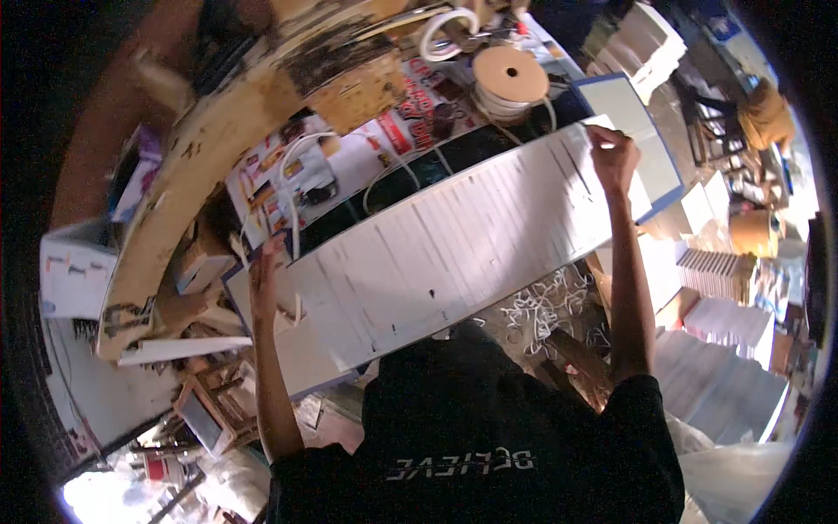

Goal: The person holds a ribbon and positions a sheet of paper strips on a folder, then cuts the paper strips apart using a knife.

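Observation:
I hold a long white cardboard sheet (454, 240) scored with fine lines, stretched across the work surface in front of me. My left hand (264, 266) grips its left end near the lower left. My right hand (611, 155) pinches its upper right corner, arm stretched out. The sheet lies tilted, rising from left to right, over a dark table top (410, 179) and a similar blue-edged white sheet (642, 131).
A round spool of white strapping (511, 79) sits behind the sheet. Printed paper (367, 148) covers the table's far side. A worn curved wooden beam (218, 166) runs at left. Stacks of white sheets (724, 349) stand at right, white scraps (546, 306) below.

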Motion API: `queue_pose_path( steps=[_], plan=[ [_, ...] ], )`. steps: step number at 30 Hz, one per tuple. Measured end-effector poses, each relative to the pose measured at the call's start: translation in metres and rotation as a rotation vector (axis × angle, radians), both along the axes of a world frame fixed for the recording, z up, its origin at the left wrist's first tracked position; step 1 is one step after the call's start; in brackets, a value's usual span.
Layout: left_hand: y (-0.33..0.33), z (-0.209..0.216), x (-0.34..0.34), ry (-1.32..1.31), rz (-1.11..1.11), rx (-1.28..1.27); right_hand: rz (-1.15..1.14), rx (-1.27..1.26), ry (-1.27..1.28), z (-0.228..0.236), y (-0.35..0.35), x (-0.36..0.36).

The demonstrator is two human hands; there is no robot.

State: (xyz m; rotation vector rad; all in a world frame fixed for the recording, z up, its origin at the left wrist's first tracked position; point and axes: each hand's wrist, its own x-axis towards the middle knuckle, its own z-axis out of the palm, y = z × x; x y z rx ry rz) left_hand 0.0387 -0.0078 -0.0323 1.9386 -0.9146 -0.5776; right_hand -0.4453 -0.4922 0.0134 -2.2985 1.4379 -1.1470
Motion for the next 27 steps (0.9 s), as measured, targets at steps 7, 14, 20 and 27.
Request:
queue_pose_path(
  steps=[7, 14, 20, 27],
  plan=[
    [0.017, 0.054, -0.117, 0.305, 0.081, 0.224, -0.219, -0.101, 0.232, -0.033, 0.009, 0.0],
    [0.043, 0.046, -0.133, 0.233, 0.123, 0.093, -0.082, -0.099, -0.014, -0.036, 0.108, 0.09],
    [0.044, 0.024, -0.132, 0.134, 0.015, -0.073, -0.097, -0.126, 0.141, -0.02, 0.162, 0.128],
    [0.047, 0.019, -0.126, 0.055, -0.142, -0.154, 0.005, -0.022, 0.138, -0.009, 0.274, 0.219]
  ],
)
